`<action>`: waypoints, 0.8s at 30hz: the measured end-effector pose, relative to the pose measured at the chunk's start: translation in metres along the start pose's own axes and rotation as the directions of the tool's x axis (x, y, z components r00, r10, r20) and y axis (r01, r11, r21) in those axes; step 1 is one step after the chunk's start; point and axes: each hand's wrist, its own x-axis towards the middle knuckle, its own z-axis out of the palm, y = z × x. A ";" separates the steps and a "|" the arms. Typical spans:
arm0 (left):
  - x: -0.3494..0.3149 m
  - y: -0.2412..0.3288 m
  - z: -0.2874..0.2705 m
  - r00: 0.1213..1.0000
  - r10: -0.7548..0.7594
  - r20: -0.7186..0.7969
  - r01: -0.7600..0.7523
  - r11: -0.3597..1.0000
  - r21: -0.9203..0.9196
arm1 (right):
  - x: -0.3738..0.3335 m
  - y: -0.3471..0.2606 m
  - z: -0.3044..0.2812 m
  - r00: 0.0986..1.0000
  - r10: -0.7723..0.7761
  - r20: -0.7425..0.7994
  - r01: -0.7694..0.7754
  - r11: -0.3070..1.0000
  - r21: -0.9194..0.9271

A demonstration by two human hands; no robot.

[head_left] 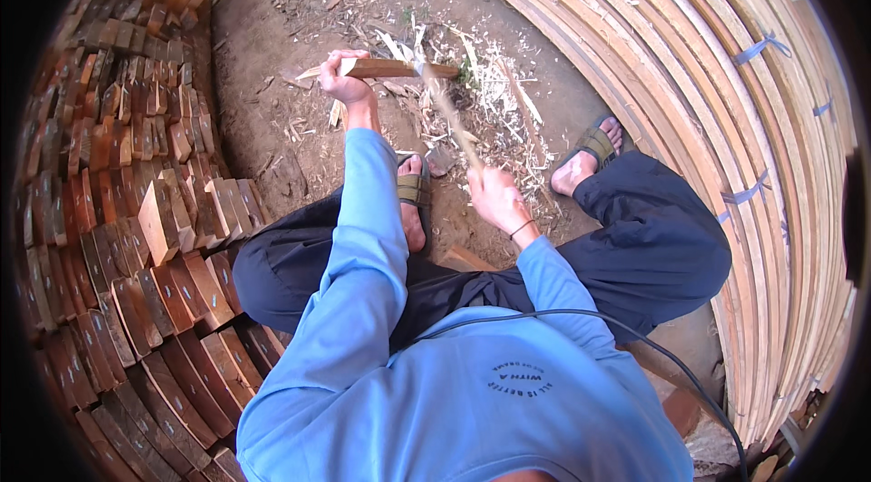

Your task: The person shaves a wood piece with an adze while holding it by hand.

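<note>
My left hand (352, 94) is wrapped round one end of a short wooden stake (390, 68), held out level above the ground. The stake runs to the right, its far end near a heap of pale wood shavings (499, 87). In my right hand (499, 199) is a tool with a slim wooden handle (458, 130), slanting up and to the left. Its upper end meets or crosses the stake; motion blurs the head there, so I cannot tell its kind.
Stacked cut boards (159, 228) rise along the left side. Long planks (726, 119), tied with blue strips (746, 194), line the right. My sandalled feet (413, 196) stand on a dirt floor (263, 38) with scattered chips. A black cable (671, 360) crosses my shirt.
</note>
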 end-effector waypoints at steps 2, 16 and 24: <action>0.000 0.001 0.001 1.000 -0.021 -0.022 0.020 1.000 -0.020 | -0.001 0.000 0.002 0.999 0.051 -0.015 -0.052 0.998 -0.037; 0.000 -0.001 -0.002 0.998 -0.056 0.004 0.056 0.997 -0.043 | -0.004 0.000 0.002 0.978 0.043 -0.203 0.013 0.964 0.266; -0.001 0.000 -0.003 0.999 -0.027 0.017 0.028 1.000 -0.012 | -0.005 -0.001 -0.001 0.978 0.093 -0.186 -0.067 0.987 0.144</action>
